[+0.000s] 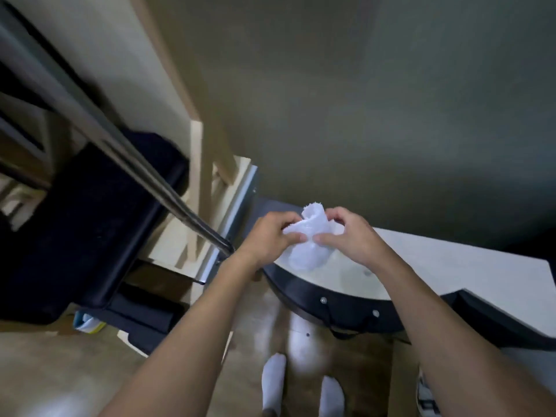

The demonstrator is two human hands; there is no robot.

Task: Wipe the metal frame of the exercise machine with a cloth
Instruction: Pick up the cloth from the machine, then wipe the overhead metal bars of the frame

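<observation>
Both hands hold the white cloth [303,251] in front of the body, above the curved black-edged panel [349,301]. The left hand [267,236] pinches the cloth's left side between thumb and curled fingers; the right hand [350,236] pinches its right side the same way, bunching the fabric between them. The metal frame bar [126,152] runs diagonally at left, near but clear of the cloth, over a black pad [84,230]. White-socked feet [273,382] stand on the wooden floor [60,371].

cloth [304,242]: white, bunched, mid-air | metal frame [126,152]: silver bar, slanted, left of cloth
</observation>
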